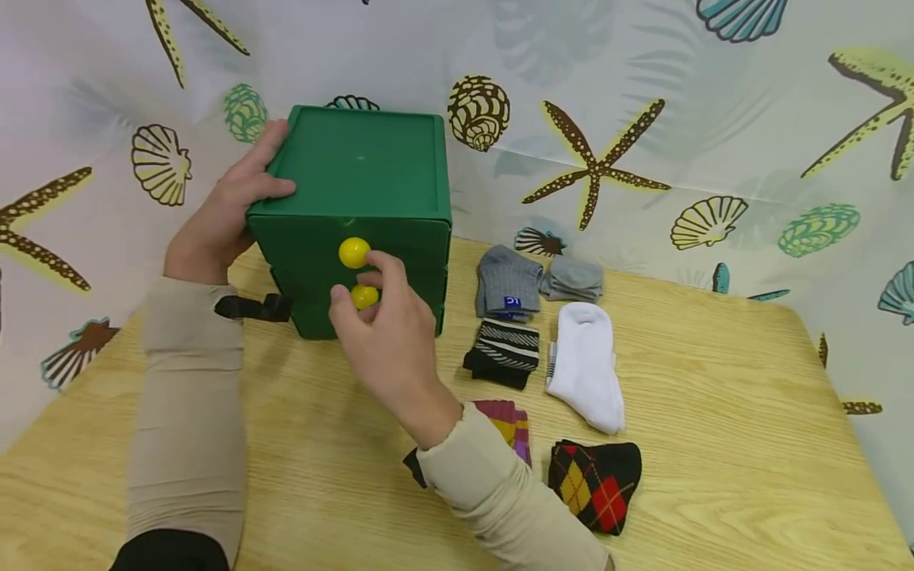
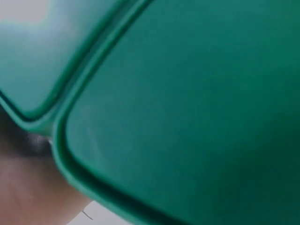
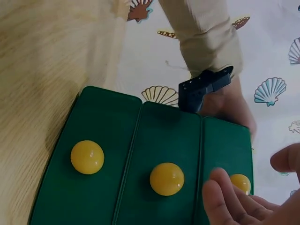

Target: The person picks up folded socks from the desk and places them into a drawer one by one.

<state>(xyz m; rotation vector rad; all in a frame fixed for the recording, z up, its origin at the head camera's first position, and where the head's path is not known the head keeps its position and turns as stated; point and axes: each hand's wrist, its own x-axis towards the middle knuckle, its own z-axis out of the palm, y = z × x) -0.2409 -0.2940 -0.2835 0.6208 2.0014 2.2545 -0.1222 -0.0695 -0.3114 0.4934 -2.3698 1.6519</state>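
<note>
A green drawer box [image 1: 357, 162] with round yellow knobs stands at the table's back left. My left hand [image 1: 232, 198] rests against its left side, thumb lying over the top edge and fingers extended along the side. In front of the drawers is my right hand [image 1: 393, 333], fingers loosely bent and thumb spread apart from them. Its index fingertip is right at the edge of the top yellow knob [image 1: 354, 253]. The middle knob [image 1: 365, 296] shows between thumb and fingers. From the right wrist view, the bottom knob [image 3: 87, 157] is also visible; all three drawer fronts sit flush.
Right of the box lie folded socks: dark grey [image 1: 508, 281], light grey [image 1: 574, 277], black striped [image 1: 503, 351], white [image 1: 587, 365] and argyle [image 1: 595, 485]. My right sleeve partly covers a maroon and yellow pair [image 1: 510, 420]. A shell-patterned cloth [image 1: 414, 47] hangs behind the table.
</note>
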